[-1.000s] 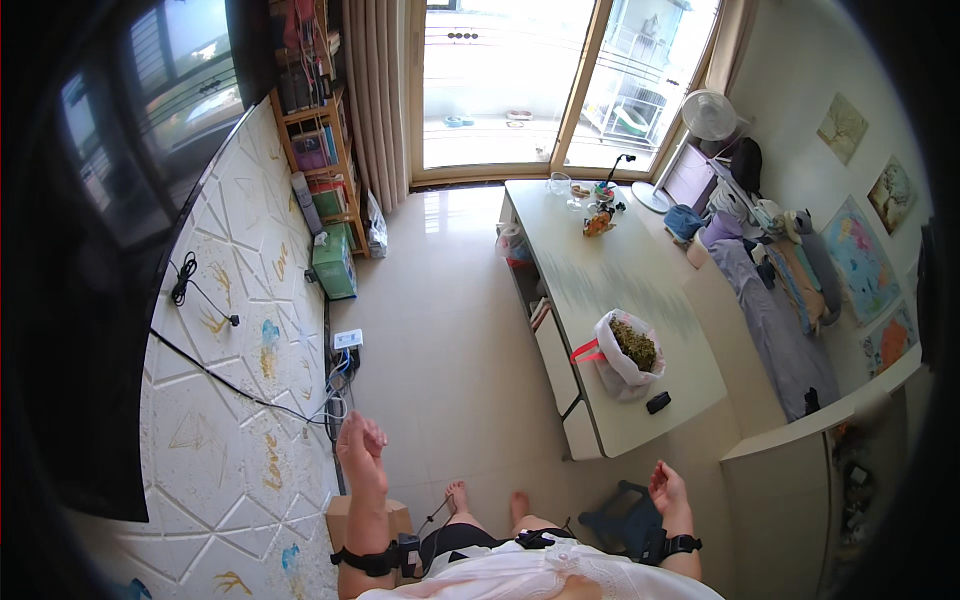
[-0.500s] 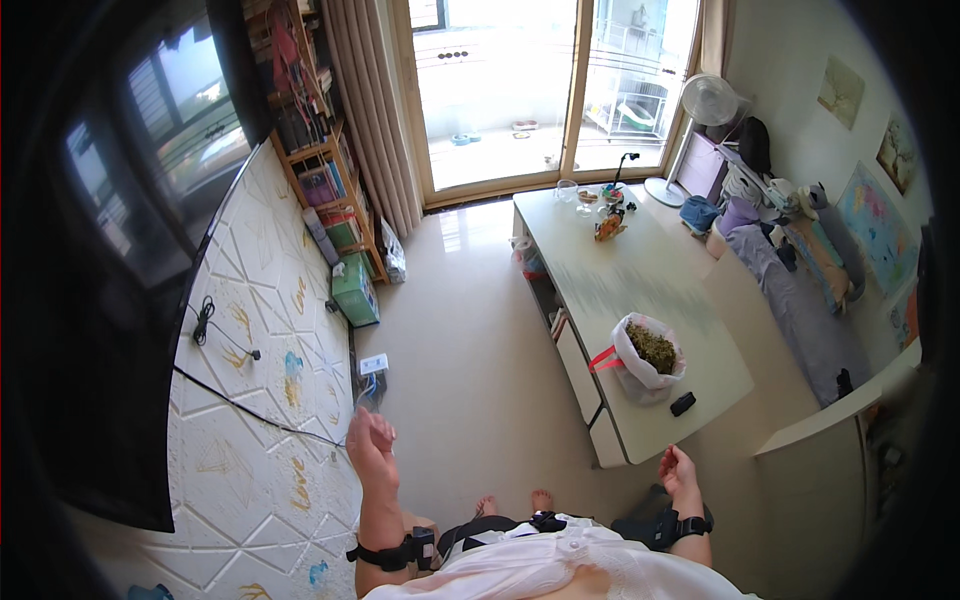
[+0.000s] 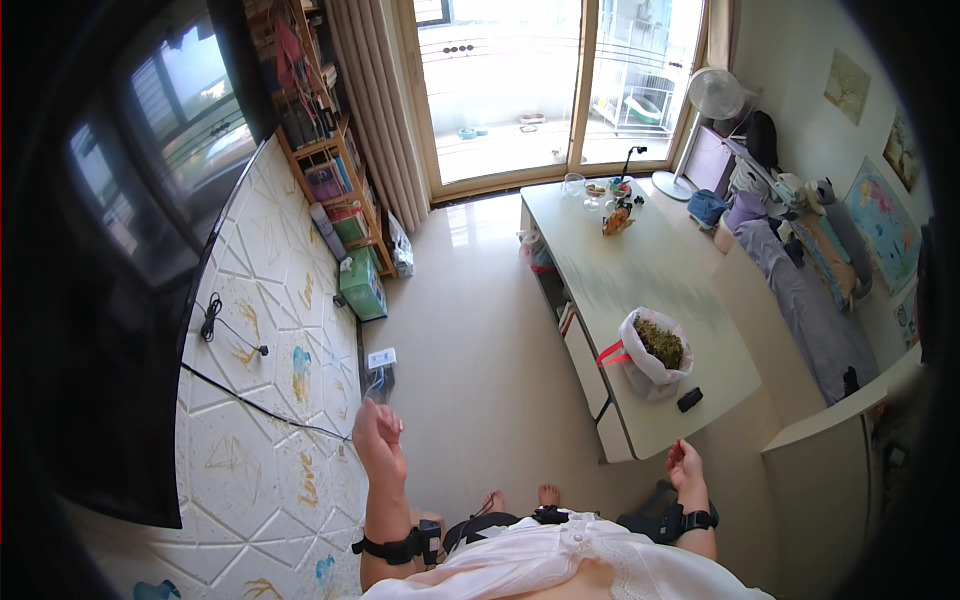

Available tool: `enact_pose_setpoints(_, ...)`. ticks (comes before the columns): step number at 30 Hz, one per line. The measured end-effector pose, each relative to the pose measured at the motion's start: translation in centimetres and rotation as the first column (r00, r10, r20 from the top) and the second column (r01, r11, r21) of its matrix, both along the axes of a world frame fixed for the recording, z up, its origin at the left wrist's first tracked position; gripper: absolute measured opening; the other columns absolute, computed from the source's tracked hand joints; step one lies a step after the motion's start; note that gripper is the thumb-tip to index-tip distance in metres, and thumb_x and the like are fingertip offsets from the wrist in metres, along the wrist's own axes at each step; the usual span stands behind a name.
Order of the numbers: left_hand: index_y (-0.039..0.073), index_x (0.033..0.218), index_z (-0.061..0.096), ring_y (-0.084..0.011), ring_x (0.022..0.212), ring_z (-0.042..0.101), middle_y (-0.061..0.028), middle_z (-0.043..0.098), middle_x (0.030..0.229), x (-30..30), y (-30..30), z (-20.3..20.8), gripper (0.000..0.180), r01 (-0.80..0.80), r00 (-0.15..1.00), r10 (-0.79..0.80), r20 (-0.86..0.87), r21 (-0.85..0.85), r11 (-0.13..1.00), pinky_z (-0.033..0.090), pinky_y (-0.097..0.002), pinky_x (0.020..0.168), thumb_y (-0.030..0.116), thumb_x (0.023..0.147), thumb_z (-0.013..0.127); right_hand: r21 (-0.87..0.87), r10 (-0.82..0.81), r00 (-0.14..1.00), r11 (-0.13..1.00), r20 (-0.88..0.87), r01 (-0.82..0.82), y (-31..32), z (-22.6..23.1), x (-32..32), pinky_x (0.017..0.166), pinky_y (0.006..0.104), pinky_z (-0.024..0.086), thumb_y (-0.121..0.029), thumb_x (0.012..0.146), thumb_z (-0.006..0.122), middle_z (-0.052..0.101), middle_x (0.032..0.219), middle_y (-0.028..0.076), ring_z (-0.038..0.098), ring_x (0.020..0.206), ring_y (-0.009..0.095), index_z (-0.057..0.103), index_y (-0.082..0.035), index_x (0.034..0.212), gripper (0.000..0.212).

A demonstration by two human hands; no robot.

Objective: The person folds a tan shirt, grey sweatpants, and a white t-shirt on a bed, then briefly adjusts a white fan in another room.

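Nearest the right fingers, a small black object (image 3: 690, 399) lies on the near end of the pale table (image 3: 715, 318), just beyond the fingertips and apart from them. Just past it, slightly to the left, stands an open white plastic bag (image 3: 648, 382) filled with greenish plant matter (image 3: 659, 343), its red handle (image 3: 610, 354) flopping toward the table's left edge. The right hand (image 3: 685, 464) hovers short of that edge, fingers loosely bent; I cannot tell whether the tips meet. Well to the left, the left hand (image 3: 380, 437) is raised, fingers curled toward the palm, their contact likewise unclear. Beyond it, near the patterned wall (image 3: 250, 440), sits a white box (image 3: 382, 358) above some cables (image 3: 378, 384). Black straps circle both forearms.
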State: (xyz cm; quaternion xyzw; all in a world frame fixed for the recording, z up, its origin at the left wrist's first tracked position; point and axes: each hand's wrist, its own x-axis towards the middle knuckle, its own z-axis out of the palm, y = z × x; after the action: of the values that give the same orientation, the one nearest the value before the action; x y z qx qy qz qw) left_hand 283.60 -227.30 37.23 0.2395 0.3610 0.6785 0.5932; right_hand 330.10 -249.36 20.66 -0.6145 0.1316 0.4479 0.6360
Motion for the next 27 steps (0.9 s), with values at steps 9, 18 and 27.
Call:
enact_pose_setpoints(9, 0.013, 0.062, 0.035, -0.0081, 0.048, 0.030, 0.0029, 0.032, 0.054, -2.9, -2.5, -2.3, 0.030, -0.023, 0.999, 0.026, 0.038, -0.080, 0.997, 0.028, -0.0234, 0.049, 0.026, 0.085, 0.049, -0.042, 0.077, 0.995, 0.996, 0.067, -0.074, -0.8, 1.2, -3.0, 0.053, 0.0228, 0.040, -0.022, 0.081, 0.051, 0.055, 0.069, -0.006, 0.051, 0.060, 0.008, 0.058, -0.016, 0.084, 0.009)
enact_pose_setpoints(18, 0.013, 0.062, 0.034, -0.0053, 0.049, 0.029, 0.0046, 0.030, 0.055, -3.1, -18.7, -2.4, 0.029, -0.301, 0.953, 0.302, 0.027, -0.013, 0.953, 0.026, -0.0207, 0.046, 0.025, 0.085, 0.047, 0.103, 0.336, 0.942, 0.936, 0.010, -0.336, -3.2, -2.1, 0.5, 0.051, 0.0230, 0.039, -0.016, 0.081, 0.052, 0.054, 0.070, -0.002, 0.050, 0.058, 0.010, 0.056, -0.009, 0.083, 0.008)
enact_pose_setpoints(27, 0.013, 0.059, 0.035, -0.0065, 0.047, 0.029, 0.0034, 0.032, 0.054, 4.7, -42.9, -3.8, 0.033, -0.551, 0.830, 0.558, -0.012, -0.169, 0.817, 0.026, -0.0207, 0.046, 0.030, 0.084, 0.049, 0.060, 0.579, 0.814, 0.812, 0.032, -0.580, -12.6, -2.8, 4.6, 0.050, 0.0220, 0.039, -0.016, 0.082, 0.051, 0.055, 0.073, -0.001, 0.051, 0.060, 0.009, 0.057, -0.008, 0.088, 0.012)
